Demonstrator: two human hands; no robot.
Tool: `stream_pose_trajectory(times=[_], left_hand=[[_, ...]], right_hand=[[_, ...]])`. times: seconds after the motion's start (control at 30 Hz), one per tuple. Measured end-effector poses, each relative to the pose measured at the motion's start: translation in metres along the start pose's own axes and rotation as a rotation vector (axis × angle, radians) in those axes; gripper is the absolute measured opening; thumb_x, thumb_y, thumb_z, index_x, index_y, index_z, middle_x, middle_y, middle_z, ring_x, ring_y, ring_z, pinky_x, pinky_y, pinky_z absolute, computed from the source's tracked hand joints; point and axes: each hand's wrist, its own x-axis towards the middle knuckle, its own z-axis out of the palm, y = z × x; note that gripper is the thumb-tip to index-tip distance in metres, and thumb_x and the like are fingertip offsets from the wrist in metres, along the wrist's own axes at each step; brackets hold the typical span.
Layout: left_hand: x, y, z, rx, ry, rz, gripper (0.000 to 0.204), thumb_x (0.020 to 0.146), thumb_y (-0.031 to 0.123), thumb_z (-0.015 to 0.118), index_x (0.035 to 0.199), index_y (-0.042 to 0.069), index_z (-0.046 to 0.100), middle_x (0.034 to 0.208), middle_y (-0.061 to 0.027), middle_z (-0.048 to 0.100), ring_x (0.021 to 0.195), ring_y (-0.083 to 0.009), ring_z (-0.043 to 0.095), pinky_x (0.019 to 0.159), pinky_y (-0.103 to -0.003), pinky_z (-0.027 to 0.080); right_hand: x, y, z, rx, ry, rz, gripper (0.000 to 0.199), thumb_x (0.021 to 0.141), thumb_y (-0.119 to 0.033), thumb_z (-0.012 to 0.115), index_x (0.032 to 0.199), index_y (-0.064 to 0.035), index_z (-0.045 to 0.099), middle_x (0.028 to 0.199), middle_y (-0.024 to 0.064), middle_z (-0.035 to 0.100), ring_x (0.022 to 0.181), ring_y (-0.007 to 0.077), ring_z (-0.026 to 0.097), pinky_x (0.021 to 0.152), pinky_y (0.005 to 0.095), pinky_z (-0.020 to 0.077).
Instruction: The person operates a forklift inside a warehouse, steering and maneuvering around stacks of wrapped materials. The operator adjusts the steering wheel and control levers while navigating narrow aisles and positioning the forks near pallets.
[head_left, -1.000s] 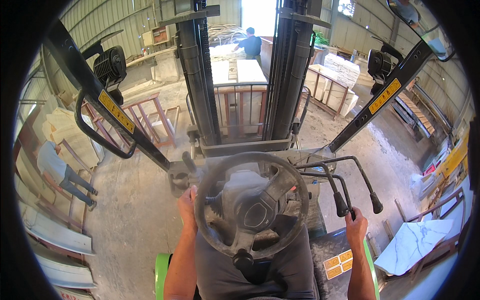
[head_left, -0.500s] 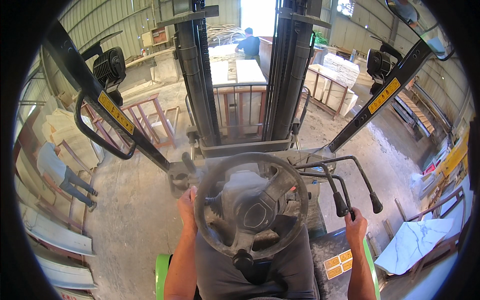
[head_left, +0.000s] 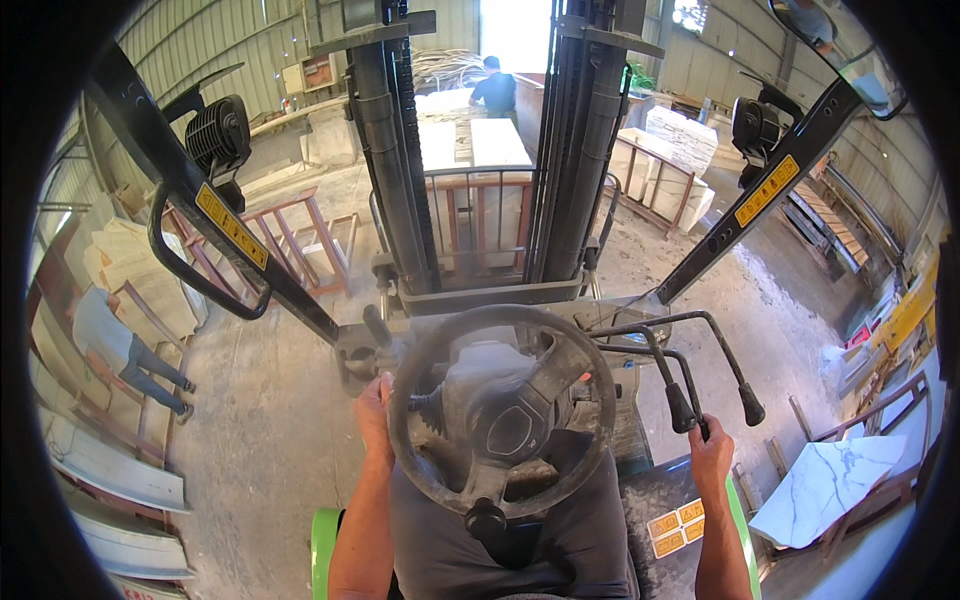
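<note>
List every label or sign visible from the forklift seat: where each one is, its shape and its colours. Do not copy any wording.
Left pillar label: long yellow rectangle with dark marks, on the black left post.
Right pillar label: matching yellow rectangle, on the right post.
Floor stickers: small yellow rectangles, red-edged, beside the right hand.

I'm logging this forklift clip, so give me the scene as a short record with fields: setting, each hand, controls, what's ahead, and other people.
Setting: forklift cab in a stone yard shed, seen from above
Left hand: gripping the left rim of the steering wheel
Right hand: at the base of the control levers, near the black knobs
Ahead: mast with stacked pale stone slabs behind it
Right floor: a veined white slab
People: one in a dark top beyond the mast; another at left by the racks
</note>
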Motion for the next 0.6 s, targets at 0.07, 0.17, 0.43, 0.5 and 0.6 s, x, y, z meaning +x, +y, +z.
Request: stream_pose_trajectory(times=[0.07,0.17,0.43,0.5,0.6], left_hand=[[0.002,-0.006,0.001,-0.012,0.01,0.041,0.039,0.105,0.032,0.057,0.086,-0.001,0.064,0.065,-0.0019,0.049,0.062,-0.0096,0.045,0.057,-0.031,0.04],[0.007,-0.015,0.003,-0.037,0.02,0.13,0.038,0.106,0.037,0.058,0.089,0.006,0.071,0.059,0.0059,0.05,0.047,-0.0046,0.046,0.043,-0.025,0.034],[0.01,-0.024,0.001,-0.064,0.006,0.116,0.037,0.106,0.036,0.058,0.087,0.007,0.07,0.06,0.0062,0.05,0.047,-0.0044,0.046,0.043,-0.025,0.035],[0.009,-0.022,0.001,-0.05,0.003,0.121,0.037,0.106,0.037,0.058,0.085,0.008,0.068,0.059,0.0063,0.05,0.047,-0.0045,0.046,0.043,-0.025,0.034],[0.009,-0.017,0.002,-0.033,0.014,0.1,0.038,0.106,0.037,0.058,0.082,0.009,0.066,0.059,0.0064,0.049,0.047,-0.0045,0.046,0.043,-0.025,0.034]], right_hand=[[0.0,0.001,0.0,0.003,0.007,-0.014,0.028,0.092,-0.017,0.069,0.113,0.001,0.07,0.08,0.0227,0.07,0.071,0.0363,0.071,0.066,0.0432,0.0523],[0.001,0.003,0.0,-0.011,0.004,-0.012,0.027,0.092,-0.018,0.07,0.112,0.0006,0.07,0.082,0.0226,0.071,0.074,0.0375,0.071,0.068,0.0436,0.0535],[0.0,0.001,0.0,0.0,0.013,-0.023,0.028,0.092,-0.018,0.069,0.113,0.0004,0.07,0.08,0.0224,0.07,0.071,0.0364,0.07,0.066,0.0431,0.0526],[0.001,0.0,-0.001,-0.002,-0.001,-0.001,0.027,0.092,-0.019,0.07,0.111,0.0008,0.07,0.083,0.0222,0.072,0.077,0.0383,0.072,0.07,0.0439,0.0547],[0.002,-0.001,-0.002,0.002,-0.004,-0.006,0.027,0.092,-0.019,0.07,0.11,0.0011,0.07,0.082,0.0218,0.072,0.076,0.0385,0.072,0.069,0.0443,0.0545]])
